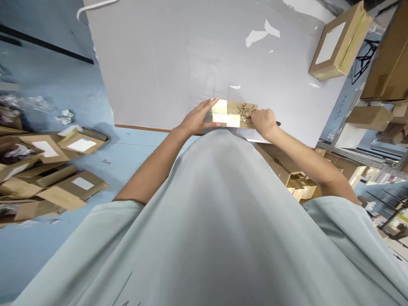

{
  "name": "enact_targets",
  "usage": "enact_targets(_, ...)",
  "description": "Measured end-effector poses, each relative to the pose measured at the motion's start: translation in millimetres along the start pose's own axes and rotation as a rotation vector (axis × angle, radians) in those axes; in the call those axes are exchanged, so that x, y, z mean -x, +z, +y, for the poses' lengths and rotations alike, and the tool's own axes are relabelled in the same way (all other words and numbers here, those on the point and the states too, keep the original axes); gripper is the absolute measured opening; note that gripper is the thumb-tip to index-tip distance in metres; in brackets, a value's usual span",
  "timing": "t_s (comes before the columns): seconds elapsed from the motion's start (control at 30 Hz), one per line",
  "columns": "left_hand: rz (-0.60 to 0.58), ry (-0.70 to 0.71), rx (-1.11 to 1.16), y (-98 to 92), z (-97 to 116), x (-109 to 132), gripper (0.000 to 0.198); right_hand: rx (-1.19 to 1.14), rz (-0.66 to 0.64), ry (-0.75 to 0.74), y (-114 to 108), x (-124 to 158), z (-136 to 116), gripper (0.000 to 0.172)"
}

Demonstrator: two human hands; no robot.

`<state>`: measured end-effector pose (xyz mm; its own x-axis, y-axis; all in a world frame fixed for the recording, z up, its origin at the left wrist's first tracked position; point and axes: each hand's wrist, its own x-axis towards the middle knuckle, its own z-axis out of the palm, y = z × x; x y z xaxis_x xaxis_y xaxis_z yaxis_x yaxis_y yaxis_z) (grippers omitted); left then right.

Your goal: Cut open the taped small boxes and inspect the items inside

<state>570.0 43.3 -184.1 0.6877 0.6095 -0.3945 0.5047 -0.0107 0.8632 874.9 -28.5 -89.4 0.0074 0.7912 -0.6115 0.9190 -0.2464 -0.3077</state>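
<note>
A small flat cardboard parcel [235, 114] with pale tape strips and dark handwriting lies at the near edge of a grey table [178, 59]. My left hand [198, 117] rests on the parcel's left end, fingers stretched along it and thumb at its near side. My right hand [263, 122] is closed round a dark marker pen [278, 123], its red tip touching the parcel's right part by the writing. My pale shirt hides the parcel's near edge.
A cardboard box with a white label [339, 42] sits at the table's far right corner. Several labelled cardboard parcels [47, 170] lie heaped on the blue floor at left. More boxes [293, 174] stand under my right arm, and metal shelving with cartons [372, 119] is at right.
</note>
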Motion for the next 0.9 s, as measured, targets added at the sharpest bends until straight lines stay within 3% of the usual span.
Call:
enact_targets(0.13,0.031,0.0,0.005,1.9,2.7,0.8,0.131,0.337,-0.11,0.111,-18.0,28.6,38.2,0.042)
enact_targets(0.23,0.027,-0.026,-0.032,3.1,0.7,1.9,0.131,0.315,-0.11,0.114,-25.1,43.0,54.7,0.04)
enact_targets(0.4,0.087,-0.078,-0.091,0.3,-6.9,7.1,0.123,0.026,-0.01,0.056,-24.5,55.4,99.3,0.039)
enact_targets(0.53,0.099,-0.124,-0.142,-6.5,-6.2,13.5,0.124,-0.529,0.135,0.149,15.9,36.3,126.8,0.052)
enact_targets(0.6,0.09,-0.153,-0.181,-11.1,-3.5,17.8,0.126,-0.732,0.135,0.233,46.0,18.5,120.3,0.058)
enact_targets(0.73,0.086,-0.214,-0.27,-20.6,2.6,30.2,0.127,-0.938,0.07,0.328,90.6,-6.7,77.4,0.062)
enact_targets(0.9,0.152,-0.326,-0.146,-27.8,7.6,41.2,0.143,-1.077,0.15,0.266,91.4,-2.8,37.4,0.054)
